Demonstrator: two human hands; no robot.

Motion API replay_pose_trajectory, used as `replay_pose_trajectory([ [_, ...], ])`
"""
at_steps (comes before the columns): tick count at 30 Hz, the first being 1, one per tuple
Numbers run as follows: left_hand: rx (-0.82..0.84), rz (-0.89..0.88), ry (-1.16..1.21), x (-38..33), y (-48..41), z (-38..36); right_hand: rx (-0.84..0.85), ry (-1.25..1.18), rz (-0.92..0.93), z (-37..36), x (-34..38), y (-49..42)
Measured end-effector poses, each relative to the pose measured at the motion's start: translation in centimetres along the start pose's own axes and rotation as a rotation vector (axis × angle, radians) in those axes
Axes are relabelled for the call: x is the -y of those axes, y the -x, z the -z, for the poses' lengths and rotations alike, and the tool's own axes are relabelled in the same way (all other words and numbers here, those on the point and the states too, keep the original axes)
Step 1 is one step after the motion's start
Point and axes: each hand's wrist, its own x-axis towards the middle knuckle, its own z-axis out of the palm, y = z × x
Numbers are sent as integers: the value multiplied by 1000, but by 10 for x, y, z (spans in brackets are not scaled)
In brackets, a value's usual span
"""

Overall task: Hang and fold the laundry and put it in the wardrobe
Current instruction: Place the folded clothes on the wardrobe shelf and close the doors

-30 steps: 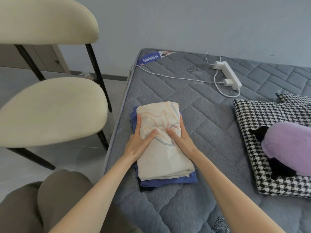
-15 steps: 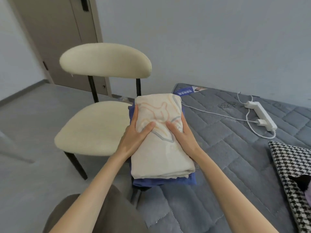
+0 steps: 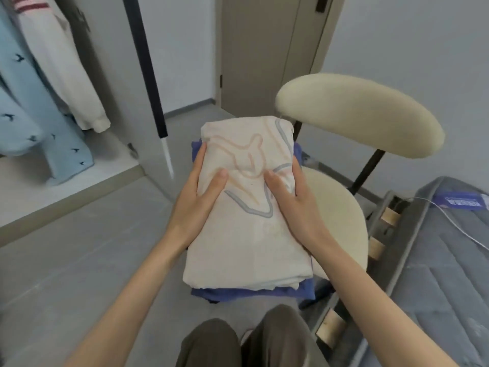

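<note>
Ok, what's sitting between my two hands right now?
A folded cream printed cloth stacked on a blue garment, in the head view.

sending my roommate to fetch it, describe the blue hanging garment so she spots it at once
Look in the wardrobe at far left, where clothes hang. The blue garment hangs left of a white sweater. Only it has small dark bird prints.

readable text: none | only print in view: blue label [image 3: 461, 204] at the near corner of the grey quilted mattress [image 3: 436, 274], far right | content: one row of bold white characters, smaller marks beside it | legibility: too blurred and small to make out
</note>
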Motion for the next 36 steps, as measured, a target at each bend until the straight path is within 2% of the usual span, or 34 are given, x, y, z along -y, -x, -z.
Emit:
replay_pose_trajectory([
  [4, -96, 69, -11, -10, -24, 74, 122, -1, -18, -65, 35, -45],
  [8, -193, 123, -58, -49, -30, 142, 238, 19, -68, -117, 92, -71],
  [14, -315, 227, -82, -156, -27, 240, 396, -13, -92, -170, 224, -88],
  [19, -374, 237, -147, -245, -39, 317, 505, -112, -27, -207, 334, -112],
  [29, -493, -13, -282, -384, -115, 446, 605, -223, 242, -282, 505, -206],
  [36, -519, -203, -311, -442, -195, 521, 596, -238, 376, -339, 593, -298],
])
